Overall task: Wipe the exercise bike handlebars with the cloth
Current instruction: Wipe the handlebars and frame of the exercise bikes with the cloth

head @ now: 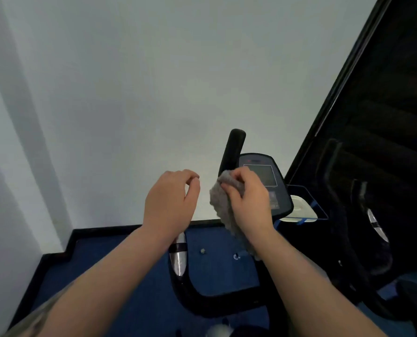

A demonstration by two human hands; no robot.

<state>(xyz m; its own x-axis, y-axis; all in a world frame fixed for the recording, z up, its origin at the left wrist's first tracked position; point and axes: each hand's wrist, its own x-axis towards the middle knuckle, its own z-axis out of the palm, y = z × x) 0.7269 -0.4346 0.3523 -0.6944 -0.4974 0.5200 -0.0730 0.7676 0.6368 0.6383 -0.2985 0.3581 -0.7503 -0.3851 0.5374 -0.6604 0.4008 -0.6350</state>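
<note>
My right hand (248,203) grips a grey fluffy cloth (223,205) and holds it against the lower part of the upright black handlebar grip (234,147). My left hand (171,203) hovers just to the left with loosely curled fingers and holds nothing. Below my left wrist the left handlebar (179,261) shows its silver pulse sensor, and the black bar curves down and to the right. The bike's console (268,181) with a dark screen sits behind my right hand.
A pale wall fills the view ahead. A black-framed window or mirror (372,117) stands at the right, reflecting the bike. A small white object (300,207) lies on a clear holder beside the console. Blue carpet (105,263) with black skirting lies below.
</note>
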